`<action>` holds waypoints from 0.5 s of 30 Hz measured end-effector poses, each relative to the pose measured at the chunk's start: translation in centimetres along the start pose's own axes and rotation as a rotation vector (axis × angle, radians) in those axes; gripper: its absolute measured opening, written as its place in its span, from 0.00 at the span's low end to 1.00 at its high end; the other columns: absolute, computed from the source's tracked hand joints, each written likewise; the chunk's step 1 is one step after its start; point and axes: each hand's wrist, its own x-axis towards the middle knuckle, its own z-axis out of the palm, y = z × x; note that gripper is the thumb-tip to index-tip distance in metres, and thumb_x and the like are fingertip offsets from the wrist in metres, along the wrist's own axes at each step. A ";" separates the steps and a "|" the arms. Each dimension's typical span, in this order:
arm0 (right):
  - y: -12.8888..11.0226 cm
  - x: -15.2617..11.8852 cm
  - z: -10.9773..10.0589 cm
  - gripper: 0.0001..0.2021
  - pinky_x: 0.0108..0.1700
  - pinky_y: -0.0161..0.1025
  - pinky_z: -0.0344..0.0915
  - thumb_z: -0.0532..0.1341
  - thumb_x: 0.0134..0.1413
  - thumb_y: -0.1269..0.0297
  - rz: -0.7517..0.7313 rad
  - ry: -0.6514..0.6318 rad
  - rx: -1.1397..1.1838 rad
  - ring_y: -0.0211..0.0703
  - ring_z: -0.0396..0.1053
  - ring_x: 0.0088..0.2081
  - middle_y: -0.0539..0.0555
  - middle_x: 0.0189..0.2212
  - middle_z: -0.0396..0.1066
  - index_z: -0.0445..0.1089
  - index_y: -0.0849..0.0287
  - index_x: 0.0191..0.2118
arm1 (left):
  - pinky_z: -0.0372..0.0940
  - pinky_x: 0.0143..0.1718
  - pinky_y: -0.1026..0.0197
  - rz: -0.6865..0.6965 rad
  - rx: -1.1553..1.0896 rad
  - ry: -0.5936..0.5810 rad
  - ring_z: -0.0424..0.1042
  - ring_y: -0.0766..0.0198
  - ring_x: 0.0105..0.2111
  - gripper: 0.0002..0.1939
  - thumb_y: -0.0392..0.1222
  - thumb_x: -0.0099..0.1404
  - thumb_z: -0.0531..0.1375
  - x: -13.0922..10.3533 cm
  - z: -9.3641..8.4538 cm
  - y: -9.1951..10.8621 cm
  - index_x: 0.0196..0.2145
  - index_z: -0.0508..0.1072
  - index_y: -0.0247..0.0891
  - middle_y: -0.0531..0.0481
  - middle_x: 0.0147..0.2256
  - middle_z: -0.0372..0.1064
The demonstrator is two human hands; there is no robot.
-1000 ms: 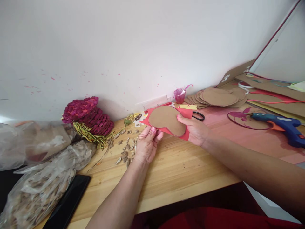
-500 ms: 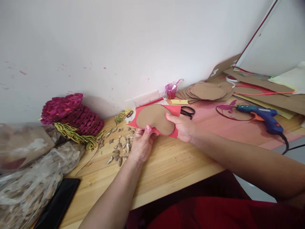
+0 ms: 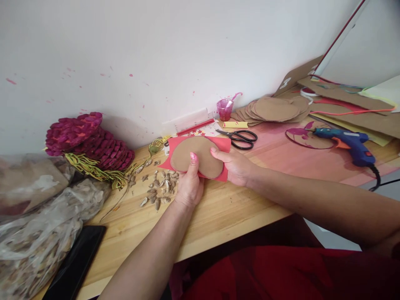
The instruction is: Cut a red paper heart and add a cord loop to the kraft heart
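A brown cardboard heart (image 3: 200,156) lies against a larger sheet of red paper (image 3: 223,144), and both are held up above the table. My left hand (image 3: 190,185) grips their lower edge, its thumb flat on the cardboard beside the notch and its fingers hidden behind. At the right edge my right hand (image 3: 234,166) pinches the two layers, thumb on the front. Black-handled scissors (image 3: 242,138) rest on the table just beyond my right hand. Loose peanut shells (image 3: 159,189) lie scattered left of my left hand.
Stacked magenta-painted pieces (image 3: 90,143) with yellow-green tassels stand at left, near a clear bag of shells (image 3: 46,237) and a black flat object (image 3: 76,260). At right are cardboard cutouts (image 3: 275,109), a blue glue gun (image 3: 346,141) and a magenta-stained cup (image 3: 224,109).
The heart and red paper have shifted slightly left, and my left thumb lies further up the cardboard. The scissors show more fully now. The whole view has moved a little.
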 end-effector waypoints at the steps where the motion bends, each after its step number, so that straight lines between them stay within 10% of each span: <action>1: 0.1 0.0 -0.1 0.12 0.61 0.52 0.65 0.61 0.60 0.66 0.008 0.000 -0.008 0.48 0.73 0.53 0.54 0.50 0.77 0.73 0.54 0.49 | 0.66 0.58 0.56 -0.001 0.000 0.016 0.66 0.55 0.60 0.24 0.48 0.62 0.67 0.1 -0.1 0.0 0.55 0.73 0.45 0.47 0.57 0.71; 15: -0.1 -0.8 -0.5 0.11 0.41 0.40 0.76 0.68 0.50 0.71 0.243 -0.089 -0.185 0.43 0.78 0.39 0.57 0.42 0.79 0.75 0.59 0.42 | 0.72 0.49 0.58 -0.057 -0.074 0.078 0.73 0.55 0.53 0.21 0.53 0.69 0.57 0.9 -0.2 1.7 0.51 0.74 0.34 0.39 0.53 0.74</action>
